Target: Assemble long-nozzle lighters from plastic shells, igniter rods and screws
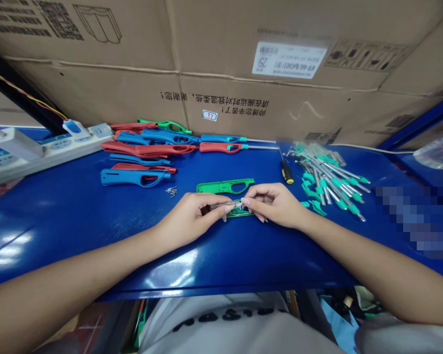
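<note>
Pinches a slim clear piece between the thumb and fingers of the left hand, with its left end lost inside the grip, and sets the right hand's thumb and forefinger narrowly at the other end, too covered to tell whether gripping or just touching. Keeps this low at the nearer green shell half, mostly hidden by both hands, cannot tell whether over or inside, just in front of the farther green shell half on the blue table. Shows also tiny screws, blurred together, metal tubes with teal fittings, overlapping past counting, and a pixelated patch, impossible to read.
</note>
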`<state>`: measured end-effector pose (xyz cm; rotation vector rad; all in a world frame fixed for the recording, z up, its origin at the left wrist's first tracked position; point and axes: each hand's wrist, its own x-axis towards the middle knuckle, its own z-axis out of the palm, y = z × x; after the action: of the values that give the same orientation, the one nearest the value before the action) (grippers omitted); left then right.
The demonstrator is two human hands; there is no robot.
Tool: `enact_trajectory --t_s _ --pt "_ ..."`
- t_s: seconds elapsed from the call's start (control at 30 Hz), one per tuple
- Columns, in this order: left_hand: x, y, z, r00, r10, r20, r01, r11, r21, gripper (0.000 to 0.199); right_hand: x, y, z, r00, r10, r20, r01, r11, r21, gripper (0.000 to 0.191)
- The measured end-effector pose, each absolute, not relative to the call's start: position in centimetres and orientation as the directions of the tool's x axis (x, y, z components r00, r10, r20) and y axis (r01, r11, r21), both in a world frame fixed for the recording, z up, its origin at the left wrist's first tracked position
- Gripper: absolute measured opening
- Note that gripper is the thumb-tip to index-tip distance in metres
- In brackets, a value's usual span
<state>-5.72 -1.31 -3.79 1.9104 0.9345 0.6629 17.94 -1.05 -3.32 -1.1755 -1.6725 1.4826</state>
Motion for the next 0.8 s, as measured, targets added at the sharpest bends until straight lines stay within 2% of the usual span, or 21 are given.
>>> enact_trajectory --t_s 0.5,0.63,0.8 --pt "-5.65 -1.48 -3.51 0.57 0.821 0.039 0.338 -0.278 0.899 0.031 17.83 -1.08 -2.94 -0.439 0.894 -0.093 0.188 -0.01 -0.982 0.041" --pt "-5.76 -1.51 -3.69 0.543 0.837 0.069 0.331 -0.289 0.899 0.035 17.91 -1.13 -3.05 -0.444 0.893 -0.076 0.175 0.003 -0.984 0.037" --pt "-5.8 -1.59 -3.78 0.549 0.821 0.155 0.318 -0.377 0.87 0.027 18.08 -1.2 -3.41 -0.462 0.887 0.003 0.154 0.083 -0.985 0.031"
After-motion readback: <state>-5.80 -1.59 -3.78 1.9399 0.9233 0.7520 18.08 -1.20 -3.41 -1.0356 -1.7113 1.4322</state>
